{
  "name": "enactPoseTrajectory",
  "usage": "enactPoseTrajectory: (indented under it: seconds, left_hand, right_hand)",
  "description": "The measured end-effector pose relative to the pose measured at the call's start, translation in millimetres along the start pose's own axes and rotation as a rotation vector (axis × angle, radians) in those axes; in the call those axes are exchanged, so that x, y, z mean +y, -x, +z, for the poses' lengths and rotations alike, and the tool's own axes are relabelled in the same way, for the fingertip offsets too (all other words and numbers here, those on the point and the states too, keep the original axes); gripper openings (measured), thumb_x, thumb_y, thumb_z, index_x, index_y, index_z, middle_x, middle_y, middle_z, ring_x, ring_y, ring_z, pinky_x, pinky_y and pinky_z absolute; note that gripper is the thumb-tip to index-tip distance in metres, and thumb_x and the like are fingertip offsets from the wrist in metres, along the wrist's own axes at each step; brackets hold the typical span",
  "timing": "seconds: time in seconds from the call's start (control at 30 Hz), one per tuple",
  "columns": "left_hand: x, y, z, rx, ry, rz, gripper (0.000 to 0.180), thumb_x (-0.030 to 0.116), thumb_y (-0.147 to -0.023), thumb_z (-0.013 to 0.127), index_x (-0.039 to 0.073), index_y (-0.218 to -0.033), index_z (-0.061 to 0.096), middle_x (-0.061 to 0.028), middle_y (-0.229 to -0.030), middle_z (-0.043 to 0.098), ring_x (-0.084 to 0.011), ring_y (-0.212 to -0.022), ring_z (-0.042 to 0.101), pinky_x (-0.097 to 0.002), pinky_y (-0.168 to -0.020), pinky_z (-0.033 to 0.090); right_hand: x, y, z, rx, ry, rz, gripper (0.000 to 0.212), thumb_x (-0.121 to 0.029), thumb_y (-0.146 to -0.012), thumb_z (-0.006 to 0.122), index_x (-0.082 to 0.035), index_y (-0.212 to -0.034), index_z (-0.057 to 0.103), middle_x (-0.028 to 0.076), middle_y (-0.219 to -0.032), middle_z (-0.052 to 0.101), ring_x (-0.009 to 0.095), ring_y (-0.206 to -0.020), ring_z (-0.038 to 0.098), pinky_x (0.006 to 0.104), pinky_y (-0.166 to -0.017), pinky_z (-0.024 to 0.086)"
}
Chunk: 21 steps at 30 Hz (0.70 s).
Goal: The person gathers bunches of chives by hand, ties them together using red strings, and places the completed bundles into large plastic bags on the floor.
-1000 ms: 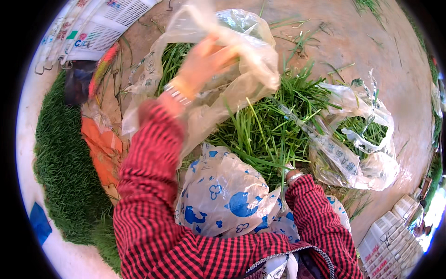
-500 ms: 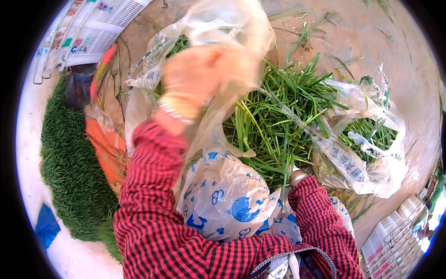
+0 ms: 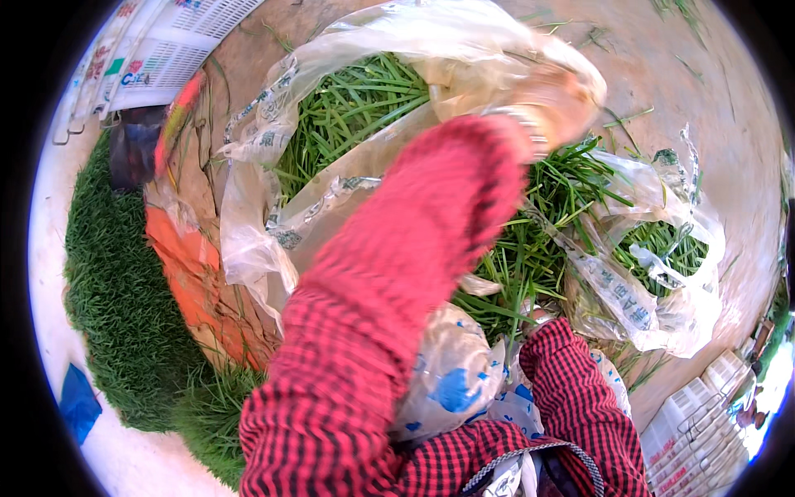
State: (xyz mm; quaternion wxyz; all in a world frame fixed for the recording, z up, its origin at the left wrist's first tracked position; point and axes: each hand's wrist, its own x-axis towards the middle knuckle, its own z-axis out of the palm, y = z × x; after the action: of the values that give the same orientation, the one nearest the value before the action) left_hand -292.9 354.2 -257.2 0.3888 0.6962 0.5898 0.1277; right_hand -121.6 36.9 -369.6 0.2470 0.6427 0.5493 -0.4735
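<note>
Left hand (image 3: 559,103) raised, blurred, clamped on the rim of the clear plastic bag (image 3: 348,199); right hand hidden among the green shoots (image 3: 530,248), grip impossible to tell. Best to keep the mouth wide and lift evenly, avoiding spills. Big bag partly filled with shoots; smaller clear bag (image 3: 654,273) on the right holding more.
</note>
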Motion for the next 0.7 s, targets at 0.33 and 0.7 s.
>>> enactPoseTrajectory:
  seconds: [0.33, 0.7]
  left_hand:
    - [-27, 87, -50, 0.163, -1.029, 0.566, 0.014, 0.019, -0.085, 0.059, 0.014, -0.084, 0.072, -0.0053, -0.086, 0.072, -0.0209, -0.081, 0.069, -0.0408, -0.065, 0.055]
    - [-133, 161, -108, 0.382, 0.163, 0.235, 0.024, 0.019, -0.092, 0.06, 0.006, -0.111, 0.065, -0.0086, -0.091, 0.071, -0.0247, -0.081, 0.069, -0.0365, -0.078, 0.056]
  right_hand:
    - [3, -2, -4, -0.007, 0.0, -0.01, 0.032, -0.031, -0.099, 0.053, -0.007, -0.117, 0.064, 0.016, -0.107, 0.066, 0.031, -0.098, 0.062, 0.0398, -0.084, 0.049]
    - [-3, -5, -6, -0.01, 0.025, -0.032, 0.032, -0.03, -0.099, 0.052, -0.007, -0.116, 0.064, 0.017, -0.108, 0.066, 0.032, -0.099, 0.062, 0.0405, -0.085, 0.049]
